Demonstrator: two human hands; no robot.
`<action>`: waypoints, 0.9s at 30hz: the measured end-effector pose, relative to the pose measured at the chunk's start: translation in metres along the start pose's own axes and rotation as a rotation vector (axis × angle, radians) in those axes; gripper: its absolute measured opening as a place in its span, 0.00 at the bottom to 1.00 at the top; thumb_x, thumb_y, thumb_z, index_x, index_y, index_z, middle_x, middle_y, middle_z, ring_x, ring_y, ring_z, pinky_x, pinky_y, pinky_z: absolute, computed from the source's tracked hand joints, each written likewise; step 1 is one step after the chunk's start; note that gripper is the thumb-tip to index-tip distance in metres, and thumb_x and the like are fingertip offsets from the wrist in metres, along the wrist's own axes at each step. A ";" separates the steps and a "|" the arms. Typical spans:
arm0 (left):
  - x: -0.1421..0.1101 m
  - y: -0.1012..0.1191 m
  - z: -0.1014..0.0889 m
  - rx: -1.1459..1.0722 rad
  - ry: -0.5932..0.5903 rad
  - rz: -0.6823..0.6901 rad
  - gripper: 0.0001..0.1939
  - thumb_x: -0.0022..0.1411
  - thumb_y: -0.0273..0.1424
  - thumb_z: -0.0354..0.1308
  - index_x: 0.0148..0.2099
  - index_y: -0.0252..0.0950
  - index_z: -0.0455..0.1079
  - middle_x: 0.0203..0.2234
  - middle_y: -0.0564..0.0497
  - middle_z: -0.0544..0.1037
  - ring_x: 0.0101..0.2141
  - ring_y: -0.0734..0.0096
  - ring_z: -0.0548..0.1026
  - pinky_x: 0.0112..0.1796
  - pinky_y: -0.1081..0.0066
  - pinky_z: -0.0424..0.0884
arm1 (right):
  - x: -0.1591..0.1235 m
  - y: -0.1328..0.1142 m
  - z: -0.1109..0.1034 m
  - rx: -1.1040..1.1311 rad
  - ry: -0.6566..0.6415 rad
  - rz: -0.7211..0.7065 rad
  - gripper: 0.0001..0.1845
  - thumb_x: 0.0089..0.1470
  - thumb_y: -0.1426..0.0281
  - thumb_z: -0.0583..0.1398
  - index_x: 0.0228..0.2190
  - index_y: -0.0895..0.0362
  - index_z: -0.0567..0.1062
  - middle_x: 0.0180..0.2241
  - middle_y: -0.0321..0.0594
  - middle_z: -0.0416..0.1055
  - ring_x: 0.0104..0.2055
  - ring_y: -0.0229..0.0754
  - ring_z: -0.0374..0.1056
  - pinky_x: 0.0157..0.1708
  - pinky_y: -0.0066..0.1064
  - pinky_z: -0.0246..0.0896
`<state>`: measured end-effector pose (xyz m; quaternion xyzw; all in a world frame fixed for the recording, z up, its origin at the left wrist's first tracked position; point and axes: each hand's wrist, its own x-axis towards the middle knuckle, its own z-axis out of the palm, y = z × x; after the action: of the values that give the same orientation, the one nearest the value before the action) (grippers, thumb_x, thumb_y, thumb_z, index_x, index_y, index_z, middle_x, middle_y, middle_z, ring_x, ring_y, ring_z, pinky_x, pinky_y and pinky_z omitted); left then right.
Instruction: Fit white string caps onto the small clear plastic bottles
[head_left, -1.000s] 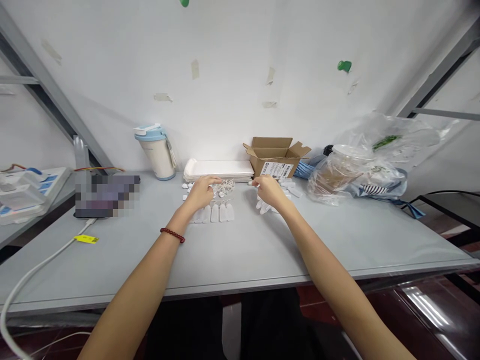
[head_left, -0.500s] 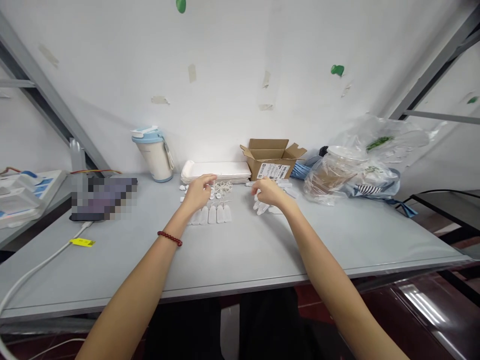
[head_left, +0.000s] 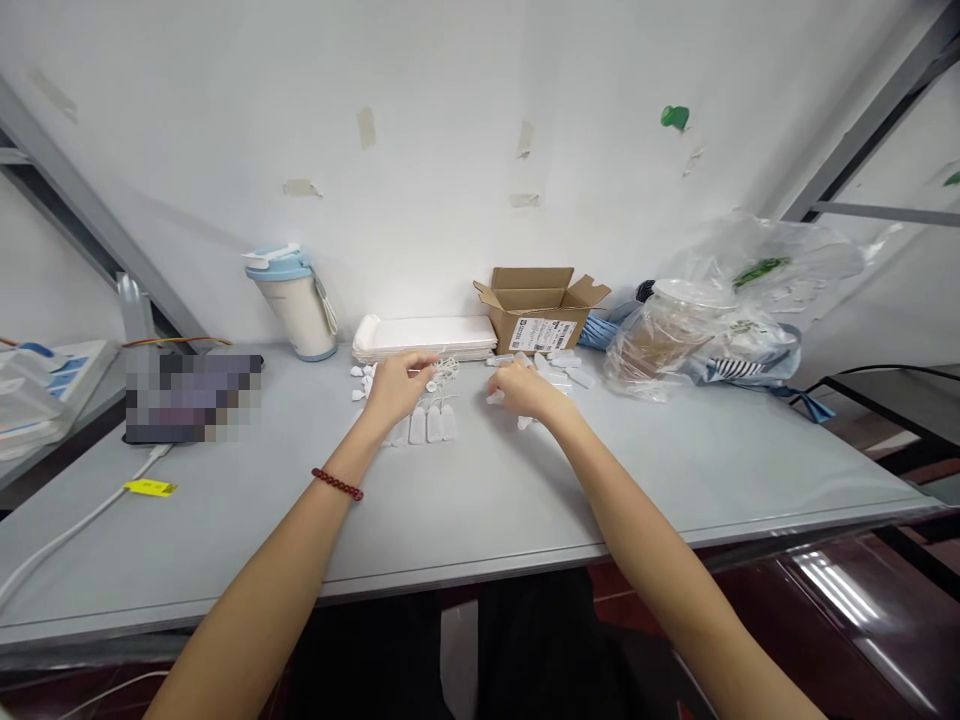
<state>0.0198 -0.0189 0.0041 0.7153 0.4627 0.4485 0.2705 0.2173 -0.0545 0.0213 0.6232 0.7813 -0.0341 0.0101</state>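
Translucent-white, round-ended plastic pieces show pale against the flat, plain grey desktop. The open brown cardboard box bears a black-printed white label; the cylindrical cream tumbler, a pale-blue lid; the round-beaded bracelet is dark red.

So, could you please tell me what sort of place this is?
Probably a workshop or similar indoor workspace: small whitish pieces lie in a row on a grey table, with an open cardboard box behind them.
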 end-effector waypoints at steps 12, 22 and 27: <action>-0.003 0.013 0.005 -0.515 0.191 -0.133 0.16 0.39 0.31 0.67 0.33 0.32 0.74 0.31 0.48 0.78 0.33 0.68 0.74 0.38 0.69 0.68 | 0.002 -0.038 0.008 0.576 0.478 -0.258 0.06 0.51 0.73 0.62 0.34 0.61 0.75 0.32 0.40 0.74 0.35 0.39 0.67 0.37 0.29 0.58; -0.006 0.020 0.006 -0.614 0.103 -0.187 0.18 0.36 0.31 0.70 0.33 0.32 0.73 0.31 0.50 0.76 0.34 0.69 0.73 0.41 0.68 0.68 | 0.007 -0.036 0.017 0.612 0.576 -0.235 0.08 0.50 0.72 0.63 0.36 0.60 0.75 0.30 0.40 0.72 0.33 0.39 0.66 0.35 0.29 0.58; -0.006 0.020 0.005 -0.633 0.047 -0.167 0.19 0.38 0.33 0.70 0.35 0.33 0.72 0.31 0.50 0.76 0.36 0.69 0.73 0.41 0.68 0.68 | 0.007 -0.036 0.019 0.697 0.622 -0.256 0.18 0.50 0.74 0.62 0.46 0.59 0.72 0.33 0.41 0.73 0.33 0.38 0.66 0.35 0.29 0.60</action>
<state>0.0322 -0.0331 0.0156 0.5447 0.3635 0.5628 0.5044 0.1799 -0.0572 0.0036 0.4689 0.7598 -0.1067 -0.4375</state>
